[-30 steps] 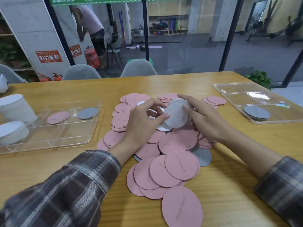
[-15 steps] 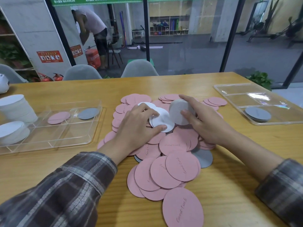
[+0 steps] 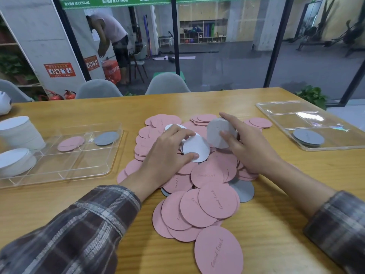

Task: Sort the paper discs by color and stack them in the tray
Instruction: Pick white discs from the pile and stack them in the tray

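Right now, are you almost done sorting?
Not nearly. Done: white stacks, one pink disc and one grey disc at the left tray, grey stack in the right tray. In hand: right hand holds white discs, left hand pinches one white disc. Left: the pink pile.

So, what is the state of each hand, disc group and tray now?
left hand: pinches one white disc, tilted up.
right hand: grips a white stack, on edge.
pink pile: loose, overlapping on the table.
left tray: one pink disc, one grey disc, separate compartments.
right tray: holds a grey stack.
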Motion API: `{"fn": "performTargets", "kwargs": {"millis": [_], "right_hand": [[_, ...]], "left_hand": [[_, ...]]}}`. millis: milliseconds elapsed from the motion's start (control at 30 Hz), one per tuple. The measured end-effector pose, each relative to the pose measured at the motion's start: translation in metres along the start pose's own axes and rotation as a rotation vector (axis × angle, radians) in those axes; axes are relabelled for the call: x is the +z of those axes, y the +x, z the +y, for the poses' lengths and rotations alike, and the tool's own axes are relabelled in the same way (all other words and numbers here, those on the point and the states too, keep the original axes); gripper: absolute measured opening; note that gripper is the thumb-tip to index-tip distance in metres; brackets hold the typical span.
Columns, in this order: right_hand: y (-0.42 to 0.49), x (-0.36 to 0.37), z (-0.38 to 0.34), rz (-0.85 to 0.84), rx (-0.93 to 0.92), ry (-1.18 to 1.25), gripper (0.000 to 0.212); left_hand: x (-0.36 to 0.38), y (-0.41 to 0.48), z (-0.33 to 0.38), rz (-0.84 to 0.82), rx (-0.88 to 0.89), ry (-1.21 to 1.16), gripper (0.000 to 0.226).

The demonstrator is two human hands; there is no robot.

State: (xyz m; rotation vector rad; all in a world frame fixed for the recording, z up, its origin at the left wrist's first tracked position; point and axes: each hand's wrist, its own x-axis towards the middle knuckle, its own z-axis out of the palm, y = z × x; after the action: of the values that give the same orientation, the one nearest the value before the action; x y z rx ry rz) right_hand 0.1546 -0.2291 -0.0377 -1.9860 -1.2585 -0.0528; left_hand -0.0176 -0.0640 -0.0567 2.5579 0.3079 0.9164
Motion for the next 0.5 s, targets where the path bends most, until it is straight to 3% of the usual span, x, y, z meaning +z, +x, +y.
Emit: {"fn": "performTargets", "kwargs": {"millis": [200, 333, 500], "right_hand": [[-0.0012, -0.0005, -0.0038, 0.005, 0.018, 0.014, 0.050], [-0.0013, -0.0019, -0.0055, 0.018, 0.021, 0.050, 0.050], [-0.0022, -0.0009, -0.0064, 0.005, 0.035, 0.028, 0.050]], "left_hand": [[-0.0032, 0.0023, 0.0050, 0.105, -0.015, -0.152, 0.024], [-0.0049, 0.0035, 0.0082, 0.093, -0.128, -0.277, 0.028], [-0.0064, 0.0033, 0.0096, 0.052, -0.043, -0.263, 0.024]]}}
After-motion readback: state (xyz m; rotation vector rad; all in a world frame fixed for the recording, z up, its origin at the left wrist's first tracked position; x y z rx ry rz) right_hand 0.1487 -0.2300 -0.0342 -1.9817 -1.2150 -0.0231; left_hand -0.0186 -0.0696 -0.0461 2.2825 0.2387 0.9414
